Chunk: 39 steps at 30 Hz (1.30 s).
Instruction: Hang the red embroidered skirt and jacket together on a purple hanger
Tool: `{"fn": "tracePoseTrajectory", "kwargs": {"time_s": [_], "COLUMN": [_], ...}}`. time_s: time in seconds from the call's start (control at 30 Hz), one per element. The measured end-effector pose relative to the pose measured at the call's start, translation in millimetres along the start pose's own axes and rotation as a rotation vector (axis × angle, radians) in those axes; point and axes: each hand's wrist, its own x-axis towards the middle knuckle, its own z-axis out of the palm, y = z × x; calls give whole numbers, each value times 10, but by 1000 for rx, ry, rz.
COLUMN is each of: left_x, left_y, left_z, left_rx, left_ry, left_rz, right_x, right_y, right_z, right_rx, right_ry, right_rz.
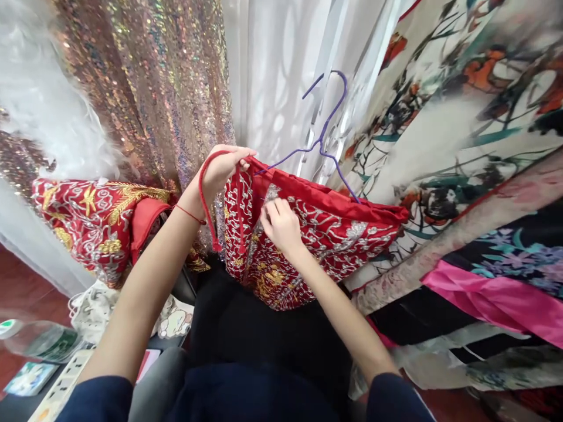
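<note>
A red skirt [325,234] with silver and gold embroidery lies across my lap, its plain red waistband uppermost. Inside the waistband sits a purple hanger [322,138], hook pointing up. My left hand [224,170] is closed on the waistband's left end, and a red drawstring [206,199] loops over that wrist and hangs down. Lower and to the right, my right hand [281,225] has its fingers curled in a pinch against the skirt, beside an opening below the waistband. The tips of those fingers are partly hidden.
Another red embroidered garment [101,223] lies at the left, under white feathers [57,99]. Behind hang a sequined cloth [153,76], a white curtain [277,70] and floral fabric [396,129]. A power strip [61,384] and a plastic bottle [44,340] are at the lower left.
</note>
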Motion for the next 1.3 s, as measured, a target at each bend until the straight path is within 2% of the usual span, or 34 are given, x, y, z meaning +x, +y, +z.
{"fn": "tracePoseTrajectory", "kwargs": {"time_s": [0.07,0.2,0.27,0.37,0.43,0.47,0.53,0.6,0.73,0.83,0.93,1.0,1.07,1.17,1.3], "left_x": [154,403,516,702,833,896,1007,1092,1163,1079,873,721,606,521,471], "left_y": [-11,-48,-59,-35,5,25,43,12,-154,-236,-255,-280,-333,-425,-397], "left_z": [-10,115,184,192,132,92,10,-61,-148,-168,-137,-89,-40,0,4], "left_rx": [149,480,608,743,771,763,712,669,633,560,427,353,298,200,164], "left_ry": [-11,0,-16,-139,-282,-359,-525,-668,-891,-1012,-986,-927,-921,-914,-892], "left_rz": [62,175,225,285,293,284,246,203,214,200,141,97,47,24,13], "right_x": [-198,-566,-639,-577,-452,-377,-222,-87,43,29,53,152,299,477,476], "right_y": [17,-146,-232,-219,-109,-35,120,262,473,574,659,725,793,860,871], "right_z": [200,595,672,508,254,116,-117,-239,-173,-89,-130,-205,-279,-337,-306], "right_rx": [71,132,188,198,104,20,-160,-296,-465,-499,-460,-447,-445,-432,-454], "right_ry": [40,70,143,426,624,672,680,629,489,478,598,692,740,697,540], "right_rz": [-53,20,98,75,0,-27,-49,-40,18,48,-5,-45,-48,26,50]}}
